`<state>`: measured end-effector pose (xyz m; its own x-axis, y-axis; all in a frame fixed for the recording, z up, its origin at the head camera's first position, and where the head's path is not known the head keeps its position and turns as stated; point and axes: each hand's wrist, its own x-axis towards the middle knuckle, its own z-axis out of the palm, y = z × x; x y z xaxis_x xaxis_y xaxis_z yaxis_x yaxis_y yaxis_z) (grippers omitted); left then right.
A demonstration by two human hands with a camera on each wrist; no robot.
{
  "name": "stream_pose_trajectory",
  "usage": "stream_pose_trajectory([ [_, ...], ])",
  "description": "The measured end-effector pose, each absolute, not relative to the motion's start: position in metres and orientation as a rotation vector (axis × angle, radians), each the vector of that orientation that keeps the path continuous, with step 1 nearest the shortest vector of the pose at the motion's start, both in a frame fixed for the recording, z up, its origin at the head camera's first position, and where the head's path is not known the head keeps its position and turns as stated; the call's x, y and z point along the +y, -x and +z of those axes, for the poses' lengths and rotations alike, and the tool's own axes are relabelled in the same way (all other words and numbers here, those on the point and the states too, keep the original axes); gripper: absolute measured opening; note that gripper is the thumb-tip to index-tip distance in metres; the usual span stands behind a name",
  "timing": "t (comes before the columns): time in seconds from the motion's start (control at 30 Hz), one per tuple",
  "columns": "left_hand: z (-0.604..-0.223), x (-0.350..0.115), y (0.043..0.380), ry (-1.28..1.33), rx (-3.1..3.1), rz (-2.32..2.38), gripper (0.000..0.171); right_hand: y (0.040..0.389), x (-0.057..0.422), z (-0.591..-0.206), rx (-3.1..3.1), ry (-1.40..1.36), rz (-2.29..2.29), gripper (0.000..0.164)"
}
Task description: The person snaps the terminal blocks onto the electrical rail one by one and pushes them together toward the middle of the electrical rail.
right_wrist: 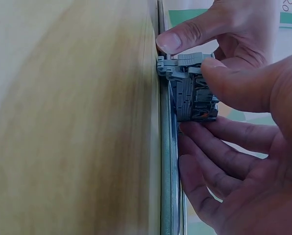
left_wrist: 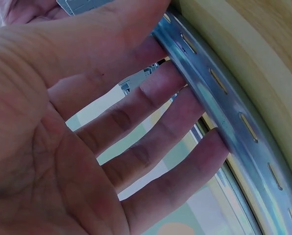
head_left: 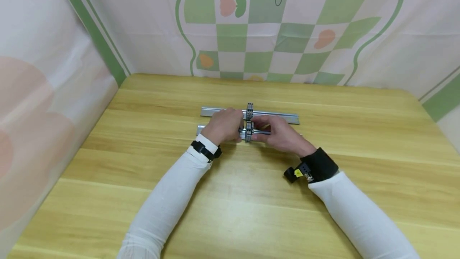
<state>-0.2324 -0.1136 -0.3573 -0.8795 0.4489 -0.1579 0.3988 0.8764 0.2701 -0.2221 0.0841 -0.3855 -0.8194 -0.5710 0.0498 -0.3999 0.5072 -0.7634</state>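
Observation:
Two slotted metal DIN rails lie side by side on the table, with grey terminal blocks on each. My left hand (head_left: 223,126) holds the near DIN rail (left_wrist: 219,105), fingertips along its far edge and thumb at its near edge, left of the near terminal blocks (head_left: 248,131). From the right, my right hand (head_left: 283,134) pinches these blocks, its thumb on top and fingers behind, as the right wrist view shows. Just beyond both hands is the far DIN rail (head_left: 276,116), where more terminal blocks (head_left: 250,111) stand upright. The hands cover much of the near rail.
The wood-grain table (head_left: 230,207) extends around the rails. Behind it hangs a green and white checked cloth (head_left: 264,35), and a pale cloth (head_left: 43,103) hangs along the left side. A black wrist camera (head_left: 292,174) juts out from the right wrist close over the table.

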Motion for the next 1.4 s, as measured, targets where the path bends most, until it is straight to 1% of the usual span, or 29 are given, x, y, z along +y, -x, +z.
stream_pose_trajectory([
  [0.4, -0.3556, -0.1136, 0.2317, -0.632, 2.821, 0.334, 0.025, 0.2167, 0.0794, -0.3805, 2.615, 0.746, -1.147, 0.047],
  [0.7, -0.3535, -0.1122, 0.2306, -0.631, 2.812, 0.310, 0.020, 0.2146, 0.0768, -0.3790, 2.628, 0.736, -1.149, 0.047],
  [1.13, -0.3540, -0.1130, 0.2298, -0.636, 2.805, 0.343, 0.026, 0.2142, 0.0772, -0.3833, 2.608, 0.770, -1.188, 0.047],
  [1.4, -0.3539, -0.1132, 0.2311, -0.627, 2.799, 0.338, 0.027, 0.2152, 0.0774, -0.3840, 2.604, 0.796, -1.179, 0.050],
])
